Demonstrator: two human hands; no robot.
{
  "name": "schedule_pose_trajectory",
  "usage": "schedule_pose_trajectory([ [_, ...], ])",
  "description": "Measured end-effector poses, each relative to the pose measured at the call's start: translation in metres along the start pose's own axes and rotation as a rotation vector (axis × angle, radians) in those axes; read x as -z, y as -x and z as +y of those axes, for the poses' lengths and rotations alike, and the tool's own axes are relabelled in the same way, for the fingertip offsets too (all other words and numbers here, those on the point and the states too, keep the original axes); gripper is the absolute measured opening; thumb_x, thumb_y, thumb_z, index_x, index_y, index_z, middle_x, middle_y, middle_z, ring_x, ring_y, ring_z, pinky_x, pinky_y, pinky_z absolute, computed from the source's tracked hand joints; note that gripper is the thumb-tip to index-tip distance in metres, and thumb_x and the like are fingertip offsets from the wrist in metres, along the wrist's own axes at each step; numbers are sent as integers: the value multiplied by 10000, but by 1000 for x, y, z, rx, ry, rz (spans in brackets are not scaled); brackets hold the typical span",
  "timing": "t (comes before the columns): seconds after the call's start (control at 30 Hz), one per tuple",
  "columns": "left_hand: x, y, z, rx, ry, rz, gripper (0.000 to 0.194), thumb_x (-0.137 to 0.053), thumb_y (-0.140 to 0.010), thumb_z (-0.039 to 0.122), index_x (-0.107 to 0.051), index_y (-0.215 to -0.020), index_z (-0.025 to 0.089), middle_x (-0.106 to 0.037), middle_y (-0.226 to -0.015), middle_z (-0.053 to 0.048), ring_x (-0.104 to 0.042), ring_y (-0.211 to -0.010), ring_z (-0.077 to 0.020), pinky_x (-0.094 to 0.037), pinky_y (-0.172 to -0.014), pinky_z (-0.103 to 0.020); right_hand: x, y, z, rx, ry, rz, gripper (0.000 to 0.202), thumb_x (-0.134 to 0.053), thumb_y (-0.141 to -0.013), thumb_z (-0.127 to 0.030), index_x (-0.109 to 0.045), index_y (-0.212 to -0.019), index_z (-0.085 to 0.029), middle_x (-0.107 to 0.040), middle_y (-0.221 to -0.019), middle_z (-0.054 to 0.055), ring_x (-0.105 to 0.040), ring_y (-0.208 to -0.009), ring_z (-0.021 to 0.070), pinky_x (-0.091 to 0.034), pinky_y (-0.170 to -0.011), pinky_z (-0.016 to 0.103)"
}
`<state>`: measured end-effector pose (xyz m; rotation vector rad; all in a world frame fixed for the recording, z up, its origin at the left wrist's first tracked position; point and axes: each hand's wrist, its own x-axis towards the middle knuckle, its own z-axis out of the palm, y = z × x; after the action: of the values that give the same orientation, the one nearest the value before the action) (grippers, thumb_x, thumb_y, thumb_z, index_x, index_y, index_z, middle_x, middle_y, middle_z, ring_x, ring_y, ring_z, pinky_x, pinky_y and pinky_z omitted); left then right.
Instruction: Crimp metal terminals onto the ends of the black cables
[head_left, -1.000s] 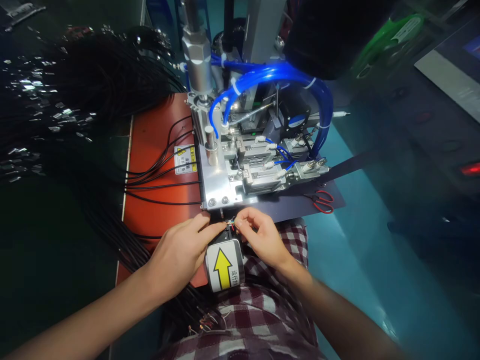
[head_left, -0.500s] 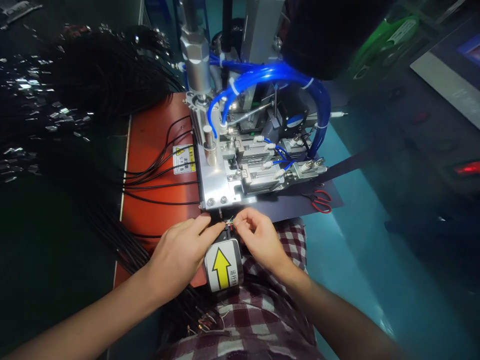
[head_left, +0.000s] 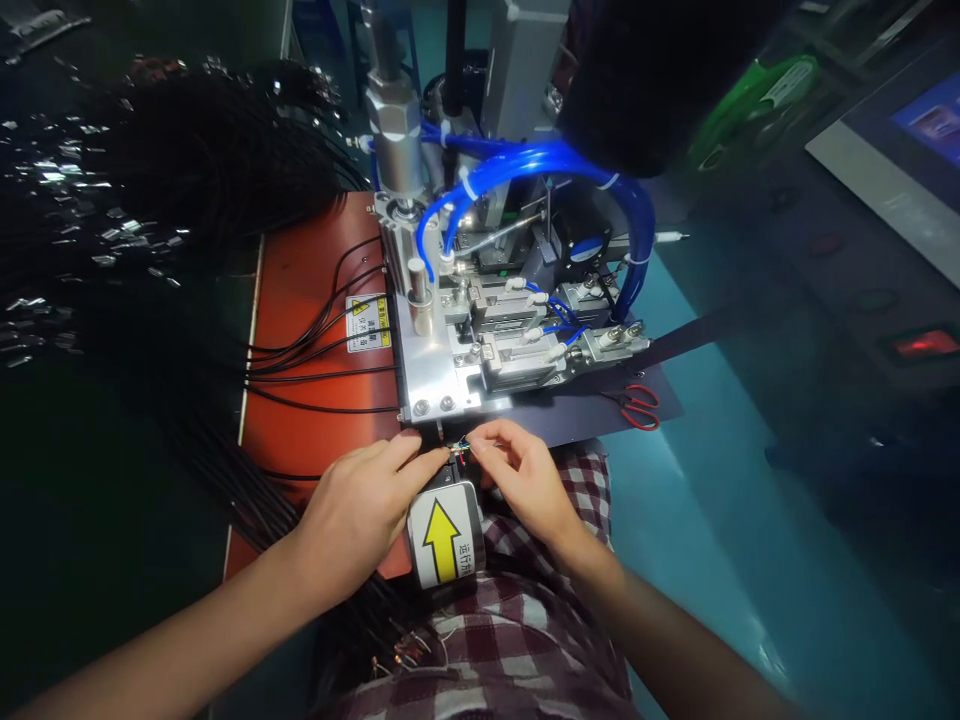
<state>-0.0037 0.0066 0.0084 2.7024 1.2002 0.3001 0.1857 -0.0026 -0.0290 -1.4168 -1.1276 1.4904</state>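
Observation:
Fine coloured wires (head_left: pixel 460 449) show between my fingertips at the front edge of the metal machine (head_left: pixel 435 370). My left hand (head_left: pixel 367 500) is closed, thumb and fingers together at the left side of the wires. From the right, my right hand (head_left: pixel 525 480) pinches the wire ends between thumb and index finger. Just below the fingertips is a white label with a yellow arrow (head_left: pixel 442 540). Black cables (head_left: pixel 322 370) run over the orange surface (head_left: pixel 300 290) into the machine's left side.
Red-handled scissors (head_left: pixel 641 407) lie on the dark plate right of the machine. Blue air tubes (head_left: pixel 540 160) arch above it. A large bundle of black cables (head_left: pixel 210 150) fills the left. Loose cables with bare copper ends (head_left: pixel 405 650) hang by the checked cloth (head_left: pixel 502 620).
My right fingers have shifted slightly at the wires, while my left hand keeps its place. The camera view has moved a little.

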Motion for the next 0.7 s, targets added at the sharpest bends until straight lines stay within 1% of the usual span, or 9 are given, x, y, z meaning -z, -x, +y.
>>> schedule_pose_trajectory([
  [0.1,0,-1,0,-3,8,8,328,-387,-857,102,-626,-1066,182,-632,-838,-71,-600,-680,-192,-484,-560,-285,-5,-1,1,32,10,31,158,-594,-801,-325,-565,-759,-175,-518,-656,-13,-443,-517,115,-362,-462,235],
  [0.2,1,-1,0,-7,17,8,325,-384,-860,105,-628,-1062,179,-638,-848,-74,-606,-678,-199,-493,-559,-296,-9,-3,1,11,-28,52,177,-605,-782,-319,-537,-703,-176,-475,-574,-38,-405,-471,105,-315,-441,231],
  [0.37,0,1,0,0,19,14,330,-383,-861,107,-622,-1074,186,-643,-858,-77,-614,-680,-211,-503,-554,-311,-11,-7,-2,-175,-220,-13,225,-594,-766,-353,-512,-656,-174,-464,-467,-58,-393,-436,101,-291,-467,233],
  [0.43,-1,1,-1,-2,29,29,324,-381,-864,118,-627,-1066,180,-645,-867,-84,-618,-681,-218,-510,-553,-321,-9,-8,1,-235,-290,-8,239,-621,-734,-366,-517,-648,-169,-478,-496,-55,-395,-434,95,-279,-468,233],
  [0.5,-1,1,-2,-6,39,38,324,-376,-868,125,-630,-1063,174,-646,-878,-91,-622,-680,-222,-517,-552,-329,-6,-7,5,-260,-328,31,260,-650,-706,-383,-523,-644,-165,-489,-551,-48,-401,-439,88,-275,-468,232],
  [0.57,-2,0,-2,-7,48,37,327,-369,-873,130,-630,-1065,172,-646,-873,-90,-623,-674,-222,-521,-550,-335,-4,-6,8,-241,-340,41,270,-643,-723,-402,-539,-663,-161,-497,-597,-38,-410,-456,87,-286,-476,234],
  [0.7,-1,-2,-2,-14,66,54,326,-355,-888,147,-637,-1052,161,-649,-843,-90,-625,-668,-220,-525,-540,-331,-5,-4,8,-143,-288,-28,259,-590,-788,-401,-561,-710,-156,-516,-639,-22,-444,-495,100,-322,-500,239],
])
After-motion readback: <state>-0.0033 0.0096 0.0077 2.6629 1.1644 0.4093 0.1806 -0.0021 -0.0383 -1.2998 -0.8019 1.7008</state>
